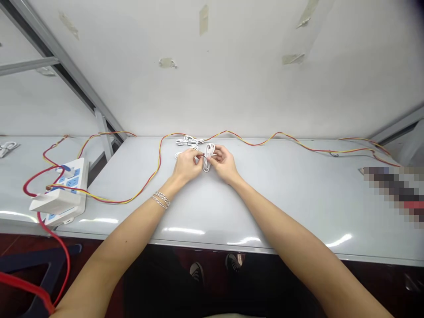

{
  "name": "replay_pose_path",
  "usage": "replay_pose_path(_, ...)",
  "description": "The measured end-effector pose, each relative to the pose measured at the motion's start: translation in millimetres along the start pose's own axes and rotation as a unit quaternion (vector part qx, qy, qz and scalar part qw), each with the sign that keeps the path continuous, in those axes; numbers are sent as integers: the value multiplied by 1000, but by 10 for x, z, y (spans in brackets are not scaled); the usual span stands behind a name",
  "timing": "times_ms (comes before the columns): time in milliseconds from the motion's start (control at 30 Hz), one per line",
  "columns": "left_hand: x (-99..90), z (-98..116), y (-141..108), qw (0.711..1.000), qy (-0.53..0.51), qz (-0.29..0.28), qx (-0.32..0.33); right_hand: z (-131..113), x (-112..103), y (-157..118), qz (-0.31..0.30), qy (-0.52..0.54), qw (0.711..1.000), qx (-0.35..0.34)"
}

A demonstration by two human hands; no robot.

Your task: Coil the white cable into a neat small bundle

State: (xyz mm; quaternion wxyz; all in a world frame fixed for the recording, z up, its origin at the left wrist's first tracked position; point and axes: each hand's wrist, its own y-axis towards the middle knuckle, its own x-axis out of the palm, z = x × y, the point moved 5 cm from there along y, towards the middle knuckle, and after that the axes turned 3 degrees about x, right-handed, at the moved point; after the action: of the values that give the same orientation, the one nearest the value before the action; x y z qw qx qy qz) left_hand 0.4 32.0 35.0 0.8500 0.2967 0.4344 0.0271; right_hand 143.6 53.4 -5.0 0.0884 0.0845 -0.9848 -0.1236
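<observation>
A coiled white cable (209, 152) stands between my two hands over the middle of the grey table (212, 212). My right hand (224, 162) holds the bundle from its right side, thumb and fingers pressed on it. The fingertips of my left hand (189, 165) are pinched together at a thin dark tie around the bundle's middle. Just behind my hands lies another white cable bundle (189, 141) with a dark tie. Part of one more white coil (178, 155) shows beside my left hand, which partly hides it.
A red and yellow wire (160, 154) winds along the table's back edge. At the left are a white power strip (81, 176) with plugs, a white adapter (54, 201) and a red cord (64, 249). Another white bundle (7, 147) lies far left; a blurred patch covers the right edge.
</observation>
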Motion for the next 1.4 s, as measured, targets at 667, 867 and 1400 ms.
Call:
replay_pose_path(667,17,-30,5,998,-63,-16,6,24,-89,22,48,58,994,73)
replay_pose_path(867,-35,-1,16,997,-67,4,38,21,-97,23,26,102,989,108)
replay_pose_path(1400,-50,-21,29,998,-46,-4,36,-19,-72,-5,10,119,984,135)
